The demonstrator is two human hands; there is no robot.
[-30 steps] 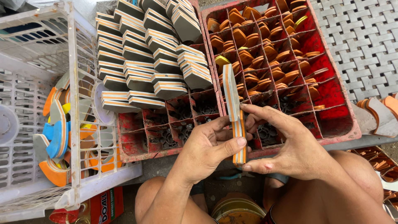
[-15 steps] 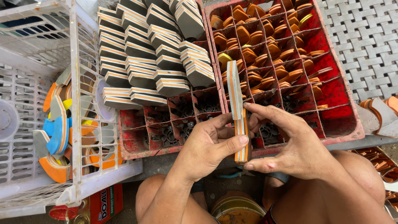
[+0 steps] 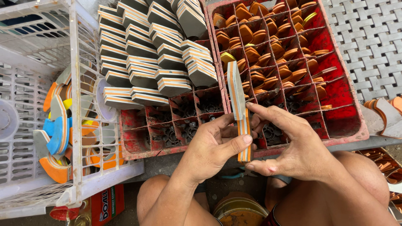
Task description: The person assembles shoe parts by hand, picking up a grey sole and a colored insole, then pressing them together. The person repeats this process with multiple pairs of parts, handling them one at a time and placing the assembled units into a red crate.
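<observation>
A long, layered grey-and-orange foam sole piece [image 3: 239, 109] is held edge-up between both hands, just in front of the near wall of the two red divided crates [image 3: 347, 125] and above their dividing walls. The left hand [image 3: 211, 146] is closed on its lower part, thumb pressed against the near face and fingers curled behind; the right hand [image 3: 289, 144] is clamped on the same stretch from the other side, index finger laid along the edge. For the layers to be pressed together well, the pinch is judged best kept even along the seam, with the edges held flush so that no layer slips sideways, and the pressure worked from the held end toward the free end. The long axis of the piece runs from the person outward, its narrower grey end pointing away over the crates and leaning slightly left, its orange-striped end pointing back toward the knees. Stacks of finished layered pieces [image 3: 159, 62] fill the left crate's far compartments; orange cut-outs [image 3: 272, 46] fill the right crate.
</observation>
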